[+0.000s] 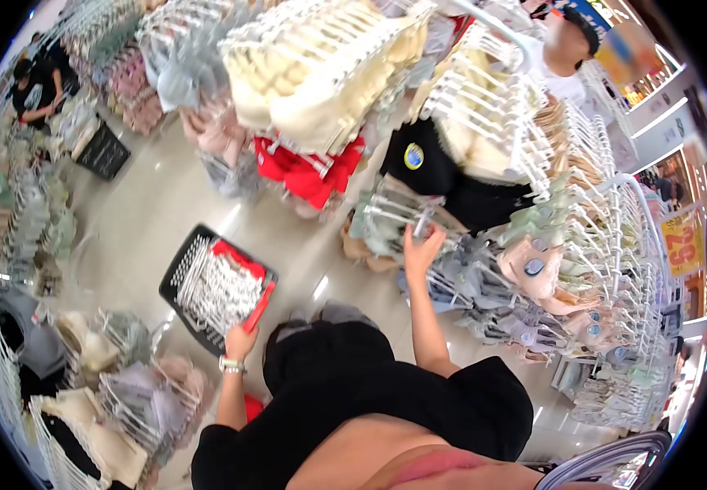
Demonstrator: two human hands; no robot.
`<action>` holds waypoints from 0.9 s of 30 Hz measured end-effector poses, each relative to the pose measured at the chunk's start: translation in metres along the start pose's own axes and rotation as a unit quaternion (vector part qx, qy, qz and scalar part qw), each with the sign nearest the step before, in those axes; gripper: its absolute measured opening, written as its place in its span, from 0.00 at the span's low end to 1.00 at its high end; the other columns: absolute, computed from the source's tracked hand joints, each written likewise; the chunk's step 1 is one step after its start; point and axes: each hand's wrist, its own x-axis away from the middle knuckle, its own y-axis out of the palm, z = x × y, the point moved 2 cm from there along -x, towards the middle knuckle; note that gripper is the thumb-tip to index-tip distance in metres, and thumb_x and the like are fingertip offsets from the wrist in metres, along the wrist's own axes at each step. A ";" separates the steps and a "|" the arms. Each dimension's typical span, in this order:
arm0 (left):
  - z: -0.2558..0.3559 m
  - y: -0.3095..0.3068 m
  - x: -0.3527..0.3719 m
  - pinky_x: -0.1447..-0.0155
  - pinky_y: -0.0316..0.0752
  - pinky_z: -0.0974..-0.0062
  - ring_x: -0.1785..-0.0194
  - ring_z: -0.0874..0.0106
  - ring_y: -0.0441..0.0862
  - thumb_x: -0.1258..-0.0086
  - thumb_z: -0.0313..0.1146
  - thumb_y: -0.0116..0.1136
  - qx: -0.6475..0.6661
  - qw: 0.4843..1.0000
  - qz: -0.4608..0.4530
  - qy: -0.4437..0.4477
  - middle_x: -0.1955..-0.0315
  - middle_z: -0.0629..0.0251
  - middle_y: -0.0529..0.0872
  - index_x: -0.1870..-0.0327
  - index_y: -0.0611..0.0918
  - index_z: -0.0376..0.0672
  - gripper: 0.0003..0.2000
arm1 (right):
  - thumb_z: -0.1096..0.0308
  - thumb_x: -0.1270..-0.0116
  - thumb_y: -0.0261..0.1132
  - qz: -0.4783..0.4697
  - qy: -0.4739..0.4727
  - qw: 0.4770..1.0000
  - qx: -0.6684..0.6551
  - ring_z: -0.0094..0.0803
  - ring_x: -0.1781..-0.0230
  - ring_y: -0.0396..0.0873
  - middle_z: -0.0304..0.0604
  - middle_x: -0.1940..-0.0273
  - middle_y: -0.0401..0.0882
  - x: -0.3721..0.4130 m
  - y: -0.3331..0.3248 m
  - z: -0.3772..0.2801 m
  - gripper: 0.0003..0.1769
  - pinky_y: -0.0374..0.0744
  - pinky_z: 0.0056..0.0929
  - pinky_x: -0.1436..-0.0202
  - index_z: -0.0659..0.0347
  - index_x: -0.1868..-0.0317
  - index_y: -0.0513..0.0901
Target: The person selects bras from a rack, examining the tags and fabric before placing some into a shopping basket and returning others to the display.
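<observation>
My left hand (240, 340) is closed around the red handle (262, 307) of a black shopping basket (175, 278). Inside the basket lie many white hangers (219, 286) with some red fabric at the edge. On the right, my right hand (424, 247) reaches to a low rail of bras, its fingers closed on a white hanger (421, 224). Pale green bras (376, 220) hang beside those fingers. Just above are black bras (427, 159) with a round blue and yellow tag. Blue-grey bras (460, 282) hang below and to the right.
Cream bras (321, 69) and red bras (309, 171) fill a rack ahead. More racks of bras (137, 388) stand at left. A person in white (562, 65) is at the upper right, another in black (37, 94) at the far left near a dark basket (102, 150).
</observation>
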 end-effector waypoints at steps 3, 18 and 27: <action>-0.006 0.004 -0.002 0.65 0.73 0.59 0.70 0.52 0.79 0.47 0.47 0.55 0.007 1.000 -0.021 -0.022 0.80 0.46 0.79 0.74 0.81 0.37 0.18 | 0.67 0.48 0.65 0.005 -0.083 0.996 0.014 0.51 0.53 0.64 0.56 0.55 0.65 -0.007 -0.004 -0.008 0.25 0.65 0.41 0.49 0.69 0.52 0.66; 0.010 0.003 0.014 0.61 0.73 0.60 0.67 0.52 0.79 0.49 0.49 0.58 -0.044 0.997 -0.002 -0.057 0.76 0.47 0.81 0.72 0.80 0.37 0.20 | 0.68 0.48 0.62 -0.004 -0.076 0.995 0.061 0.52 0.46 0.59 0.57 0.45 0.58 -0.001 -0.007 -0.034 0.28 0.56 0.45 0.41 0.68 0.47 0.64; -0.002 0.028 0.006 0.61 0.74 0.61 0.69 0.51 0.79 0.51 0.48 0.58 -0.091 0.992 -0.007 -0.084 0.78 0.48 0.80 0.75 0.82 0.39 0.18 | 0.67 0.47 0.62 -0.532 -0.296 0.741 -0.284 0.43 0.56 0.72 0.51 0.59 0.73 0.128 0.052 -0.172 0.16 0.70 0.33 0.51 0.65 0.58 0.74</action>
